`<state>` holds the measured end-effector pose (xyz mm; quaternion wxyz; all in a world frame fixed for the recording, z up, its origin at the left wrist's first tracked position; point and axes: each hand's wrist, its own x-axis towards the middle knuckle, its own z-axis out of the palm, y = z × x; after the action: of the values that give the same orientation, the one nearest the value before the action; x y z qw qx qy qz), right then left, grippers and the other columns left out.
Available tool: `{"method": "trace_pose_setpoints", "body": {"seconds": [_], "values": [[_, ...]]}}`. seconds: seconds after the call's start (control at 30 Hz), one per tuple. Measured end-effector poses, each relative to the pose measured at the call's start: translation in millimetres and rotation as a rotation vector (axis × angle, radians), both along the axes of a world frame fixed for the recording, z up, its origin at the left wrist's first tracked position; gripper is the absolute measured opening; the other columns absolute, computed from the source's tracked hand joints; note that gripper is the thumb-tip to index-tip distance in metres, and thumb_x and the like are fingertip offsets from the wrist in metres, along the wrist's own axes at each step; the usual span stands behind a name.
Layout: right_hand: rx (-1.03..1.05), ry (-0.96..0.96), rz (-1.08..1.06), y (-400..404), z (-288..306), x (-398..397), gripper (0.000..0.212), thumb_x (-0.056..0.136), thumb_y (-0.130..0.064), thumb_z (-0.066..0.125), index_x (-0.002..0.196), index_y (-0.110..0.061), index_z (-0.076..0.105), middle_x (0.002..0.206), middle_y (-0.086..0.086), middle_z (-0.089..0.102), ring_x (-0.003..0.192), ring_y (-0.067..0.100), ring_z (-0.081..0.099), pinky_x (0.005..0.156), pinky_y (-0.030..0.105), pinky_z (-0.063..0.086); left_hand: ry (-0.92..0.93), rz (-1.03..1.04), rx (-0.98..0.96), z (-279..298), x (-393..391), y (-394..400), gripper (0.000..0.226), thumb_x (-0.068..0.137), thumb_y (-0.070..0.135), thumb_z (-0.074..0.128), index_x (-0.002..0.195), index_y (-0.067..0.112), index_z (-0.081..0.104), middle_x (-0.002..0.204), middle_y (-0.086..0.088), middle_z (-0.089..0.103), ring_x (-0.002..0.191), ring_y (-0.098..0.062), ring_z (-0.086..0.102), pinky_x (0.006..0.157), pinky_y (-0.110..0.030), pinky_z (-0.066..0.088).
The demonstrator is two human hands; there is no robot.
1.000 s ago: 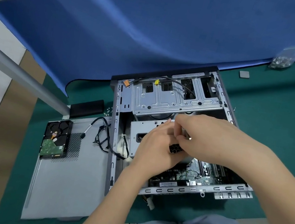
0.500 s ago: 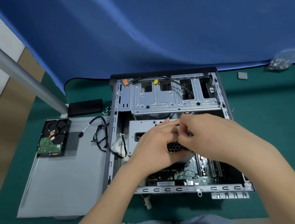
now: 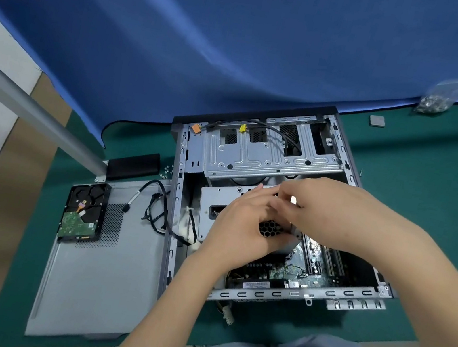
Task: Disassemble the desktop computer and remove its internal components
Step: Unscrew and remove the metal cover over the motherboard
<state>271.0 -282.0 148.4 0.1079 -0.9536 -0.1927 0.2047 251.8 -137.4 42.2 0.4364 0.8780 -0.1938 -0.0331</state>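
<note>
The open grey steel computer case [image 3: 257, 160] lies on the green counter [image 3: 428, 206]. Both hands meet over its silver power-supply box [image 3: 218, 202]: left hand [image 3: 237, 235] at 7 o'clock, right hand [image 3: 333, 215] at 3 o'clock, fingers curled together; what they grip is hidden.

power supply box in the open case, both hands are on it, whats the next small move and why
Probably ease the silver metal power supply box up and out of the grey open computer case. The left hand and right hand both meet at its vented corner, and its cables trail loose outside the case. Their exact grip is hidden.
</note>
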Motion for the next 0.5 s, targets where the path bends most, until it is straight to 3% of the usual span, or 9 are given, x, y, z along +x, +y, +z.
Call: {"method": "trace_pose_setpoints", "body": {"seconds": [0.1,0.2,0.33,0.5], "values": [[0.013,0.021,-0.009,-1.8,0.8,0.6,0.005,0.092,-0.033,0.043,0.090,-0.036,0.047,0.071,-0.013,0.051,0.065,0.001,0.044,0.051,0.024,0.028,-0.047,-0.012,-0.036,1.7,-1.8,-1.2,0.024,0.074,0.043,0.068,0.083,0.021,0.074,0.105,0.029,0.060,0.114,0.005,0.050,0.115,-0.032,0.024],[0.024,0.073,-0.009,-0.5,0.3,-0.4,0.005,0.089,-0.033,0.047,0.086,-0.036,0.048,0.069,-0.014,0.050,0.066,0.000,0.045,0.051,0.024,0.029,-0.071,-0.025,-0.062,2.7,-2.3,-1.0,0.020,0.075,0.040,0.066,0.082,0.023,0.073,0.105,0.030,0.059,0.113,0.002,0.052,0.113,-0.039,0.029],[-0.009,0.007,-0.046,2.0,-2.4,0.2,0.029,0.096,-0.042,0.032,0.079,-0.027,0.049,0.077,-0.010,0.056,0.073,0.013,0.052,0.055,0.030,0.033,-0.024,-0.014,-0.039,4.7,-1.8,-1.2,0.027,0.073,0.046,0.063,0.084,0.024,0.074,0.120,0.025,0.059,0.121,0.007,0.045,0.116,-0.026,0.020],[0.027,0.016,-0.048,-0.3,-3.2,-0.1,0.009,0.092,-0.031,0.042,0.100,-0.035,0.045,0.075,-0.011,0.055,0.068,0.006,0.049,0.052,0.026,0.030,-0.054,-0.009,-0.062,8.2,-3.2,-2.7,0.028,0.071,0.041,0.062,0.080,0.016,0.073,0.105,0.021,0.062,0.110,-0.002,0.053,0.104,-0.042,0.038]]}}
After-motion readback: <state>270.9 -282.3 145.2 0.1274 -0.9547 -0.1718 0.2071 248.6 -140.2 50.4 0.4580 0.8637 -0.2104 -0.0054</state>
